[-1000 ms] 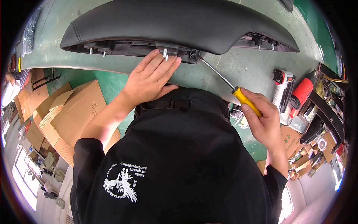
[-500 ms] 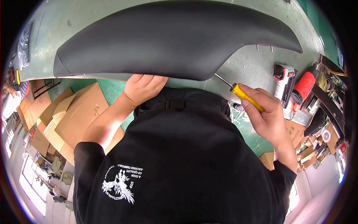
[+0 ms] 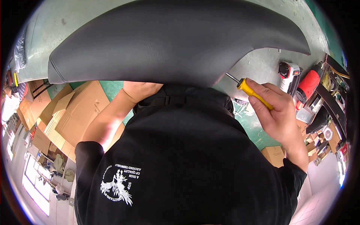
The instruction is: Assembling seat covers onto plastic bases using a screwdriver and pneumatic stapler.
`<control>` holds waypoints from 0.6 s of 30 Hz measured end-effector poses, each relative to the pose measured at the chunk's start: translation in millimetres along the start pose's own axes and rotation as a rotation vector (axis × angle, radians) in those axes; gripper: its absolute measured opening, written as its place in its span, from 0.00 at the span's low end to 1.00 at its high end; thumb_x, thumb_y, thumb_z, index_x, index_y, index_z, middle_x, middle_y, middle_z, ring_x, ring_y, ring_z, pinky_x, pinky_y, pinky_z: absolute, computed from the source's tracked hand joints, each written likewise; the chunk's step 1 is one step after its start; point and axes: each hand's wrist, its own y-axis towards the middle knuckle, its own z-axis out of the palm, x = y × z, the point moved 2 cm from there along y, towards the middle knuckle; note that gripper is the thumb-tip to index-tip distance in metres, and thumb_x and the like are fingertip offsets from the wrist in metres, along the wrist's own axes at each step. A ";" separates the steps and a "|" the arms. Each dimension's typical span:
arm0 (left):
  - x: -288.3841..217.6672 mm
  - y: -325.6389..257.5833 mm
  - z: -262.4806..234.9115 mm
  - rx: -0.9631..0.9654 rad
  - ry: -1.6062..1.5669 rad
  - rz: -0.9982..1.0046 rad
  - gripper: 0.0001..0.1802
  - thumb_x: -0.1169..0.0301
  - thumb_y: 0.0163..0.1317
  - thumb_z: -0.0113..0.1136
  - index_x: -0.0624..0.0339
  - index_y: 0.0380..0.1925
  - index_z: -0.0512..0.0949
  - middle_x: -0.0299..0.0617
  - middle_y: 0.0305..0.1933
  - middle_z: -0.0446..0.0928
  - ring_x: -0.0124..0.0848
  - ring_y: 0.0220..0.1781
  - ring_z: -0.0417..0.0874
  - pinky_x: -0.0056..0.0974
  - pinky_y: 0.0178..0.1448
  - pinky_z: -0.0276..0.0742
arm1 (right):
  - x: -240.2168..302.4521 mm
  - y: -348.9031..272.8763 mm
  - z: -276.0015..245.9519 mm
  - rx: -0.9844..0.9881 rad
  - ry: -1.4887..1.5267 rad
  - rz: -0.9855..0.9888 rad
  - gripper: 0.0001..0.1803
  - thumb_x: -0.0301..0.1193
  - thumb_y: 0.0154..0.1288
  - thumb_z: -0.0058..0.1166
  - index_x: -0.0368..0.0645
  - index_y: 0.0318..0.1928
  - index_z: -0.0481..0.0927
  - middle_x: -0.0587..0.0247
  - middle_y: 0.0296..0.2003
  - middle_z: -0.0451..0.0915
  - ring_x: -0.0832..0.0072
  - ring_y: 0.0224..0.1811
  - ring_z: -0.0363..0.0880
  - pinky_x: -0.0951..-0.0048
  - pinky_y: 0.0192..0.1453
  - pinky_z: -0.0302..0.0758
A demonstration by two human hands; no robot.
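Note:
A large curved panel covered in black leather-like material (image 3: 176, 41) lies across the work table, its near edge raised toward me. My left hand (image 3: 141, 90) grips that near edge from below; its fingers are hidden underneath the panel. In my right hand (image 3: 276, 108) is a screwdriver with a yellow handle (image 3: 247, 88), held between thumb and fingers. Its thin metal shaft points up and left at the panel's lower right corner, with the tip just short of the edge. One metal pin (image 3: 279, 50) shows under the panel's right arm.
On the grey-green table (image 3: 258, 65) at right lie a white and black staple gun (image 3: 288, 73) and a red tool (image 3: 308, 86). Dark curved trim pieces (image 3: 332, 99) are farther right. Opened cardboard boxes (image 3: 80, 112) stand on the floor to my left.
The panel has tilted up and come slightly nearer. My left fingers have slipped out of sight beneath it. My right hand has drawn the screwdriver a little to the right, away from the corner.

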 end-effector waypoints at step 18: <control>-21.4 32.9 -28.7 -0.124 0.388 0.209 0.28 0.72 0.68 0.61 0.54 0.69 0.81 0.36 0.68 0.80 0.35 0.63 0.81 0.46 0.72 0.81 | -37.1 -46.9 16.4 -0.269 0.244 0.090 0.19 0.25 0.79 0.62 0.36 0.66 0.86 0.61 0.48 0.89 0.82 0.44 0.81 0.77 0.49 0.77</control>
